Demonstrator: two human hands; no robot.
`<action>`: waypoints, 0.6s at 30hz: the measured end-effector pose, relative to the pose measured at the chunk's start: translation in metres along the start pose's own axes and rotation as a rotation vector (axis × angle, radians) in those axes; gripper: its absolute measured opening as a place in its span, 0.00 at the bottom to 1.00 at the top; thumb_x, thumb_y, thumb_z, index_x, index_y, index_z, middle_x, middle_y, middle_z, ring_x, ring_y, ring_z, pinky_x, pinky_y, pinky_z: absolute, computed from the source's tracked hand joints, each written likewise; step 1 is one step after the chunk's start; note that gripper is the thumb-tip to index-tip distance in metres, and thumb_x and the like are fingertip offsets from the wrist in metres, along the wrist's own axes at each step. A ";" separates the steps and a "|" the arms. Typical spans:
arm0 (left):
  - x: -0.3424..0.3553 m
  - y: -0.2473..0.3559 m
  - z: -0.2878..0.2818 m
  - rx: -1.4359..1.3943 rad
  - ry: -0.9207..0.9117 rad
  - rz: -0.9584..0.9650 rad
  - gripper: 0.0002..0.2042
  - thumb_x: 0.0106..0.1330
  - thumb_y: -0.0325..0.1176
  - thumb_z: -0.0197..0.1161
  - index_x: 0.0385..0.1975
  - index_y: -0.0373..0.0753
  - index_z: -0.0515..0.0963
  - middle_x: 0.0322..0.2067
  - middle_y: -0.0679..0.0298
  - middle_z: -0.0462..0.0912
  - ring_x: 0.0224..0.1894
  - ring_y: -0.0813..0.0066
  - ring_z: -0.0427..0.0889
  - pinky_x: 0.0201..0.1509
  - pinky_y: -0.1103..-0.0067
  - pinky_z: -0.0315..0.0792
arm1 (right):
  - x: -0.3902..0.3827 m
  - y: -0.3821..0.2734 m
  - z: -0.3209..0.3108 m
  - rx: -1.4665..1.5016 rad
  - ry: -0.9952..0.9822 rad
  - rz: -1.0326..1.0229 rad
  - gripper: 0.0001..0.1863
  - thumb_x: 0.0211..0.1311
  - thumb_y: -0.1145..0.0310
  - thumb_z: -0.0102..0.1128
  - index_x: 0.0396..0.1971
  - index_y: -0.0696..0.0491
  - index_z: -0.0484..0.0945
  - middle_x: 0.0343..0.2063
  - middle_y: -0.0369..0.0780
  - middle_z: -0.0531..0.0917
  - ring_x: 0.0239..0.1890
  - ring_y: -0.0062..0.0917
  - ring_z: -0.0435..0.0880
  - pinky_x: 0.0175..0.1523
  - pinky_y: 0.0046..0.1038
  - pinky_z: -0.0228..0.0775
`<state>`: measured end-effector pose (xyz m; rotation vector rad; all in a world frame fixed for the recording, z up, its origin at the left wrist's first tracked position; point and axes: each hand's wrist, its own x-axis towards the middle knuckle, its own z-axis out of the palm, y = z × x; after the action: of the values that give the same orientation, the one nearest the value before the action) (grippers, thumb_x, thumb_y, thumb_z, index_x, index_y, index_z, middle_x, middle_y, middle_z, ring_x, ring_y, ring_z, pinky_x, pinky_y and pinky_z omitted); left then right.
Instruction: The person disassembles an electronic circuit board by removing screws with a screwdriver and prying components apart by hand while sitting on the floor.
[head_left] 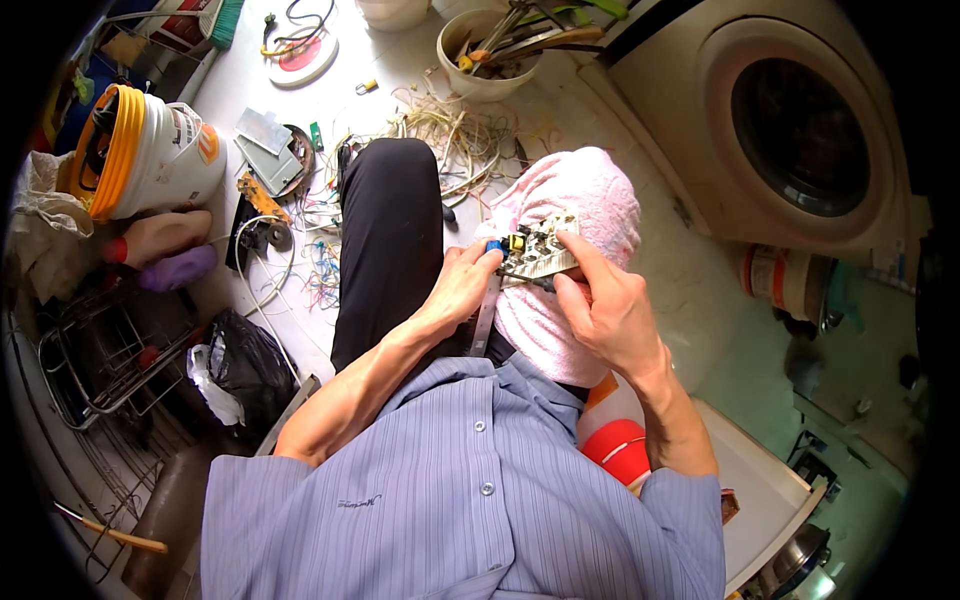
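A small circuit board (543,262) with several components rests over a pink towel (590,190) draped across my right knee. My left hand (463,282) pinches the board's left end, its fingertips at a blue component (494,246) beside a yellow one (516,243). My right hand (612,308) grips the right side, index finger on top and thumb below the near edge. A thin dark piece (528,279) lies along that near edge; I cannot tell whether it is part of the board. A grey strip (485,318) hangs below my left hand.
Tangled wires (450,135) spread over the floor ahead. A white bucket of tools (480,85) stands beyond them. To the left are a white and orange bucket (170,155) and a black plastic bag (255,365). A front-loading washing machine (700,120) stands at the right.
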<state>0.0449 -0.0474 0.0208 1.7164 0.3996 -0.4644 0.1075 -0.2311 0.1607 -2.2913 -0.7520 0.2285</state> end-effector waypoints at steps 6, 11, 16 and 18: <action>-0.005 -0.008 0.014 0.114 0.205 0.141 0.20 0.74 0.40 0.54 0.58 0.33 0.74 0.41 0.46 0.82 0.44 0.56 0.81 0.53 0.66 0.73 | -0.001 -0.002 -0.001 -0.099 0.010 -0.080 0.23 0.61 0.73 0.63 0.57 0.58 0.75 0.35 0.50 0.86 0.31 0.42 0.87 0.35 0.38 0.80; -0.018 -0.003 0.016 -0.087 0.251 0.106 0.15 0.70 0.35 0.60 0.52 0.33 0.75 0.36 0.53 0.82 0.37 0.65 0.81 0.43 0.70 0.75 | 0.002 -0.009 -0.001 -0.089 -0.026 -0.079 0.23 0.62 0.72 0.62 0.57 0.59 0.74 0.37 0.50 0.86 0.31 0.44 0.87 0.35 0.38 0.80; -0.023 -0.005 0.012 -0.208 0.173 0.105 0.16 0.64 0.34 0.64 0.49 0.37 0.77 0.36 0.59 0.78 0.36 0.71 0.76 0.43 0.75 0.73 | 0.003 -0.010 -0.002 -0.080 -0.047 -0.045 0.25 0.60 0.74 0.63 0.59 0.57 0.74 0.31 0.50 0.85 0.30 0.43 0.87 0.36 0.38 0.79; -0.027 -0.004 0.014 -0.141 0.207 0.188 0.15 0.61 0.34 0.66 0.47 0.37 0.78 0.36 0.61 0.76 0.37 0.73 0.74 0.44 0.77 0.72 | 0.003 -0.012 -0.001 -0.087 -0.039 -0.035 0.26 0.60 0.74 0.63 0.60 0.56 0.73 0.31 0.50 0.85 0.30 0.43 0.87 0.36 0.38 0.79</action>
<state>0.0186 -0.0608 0.0288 1.6509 0.4049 -0.1191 0.1046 -0.2226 0.1699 -2.3593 -0.8356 0.2287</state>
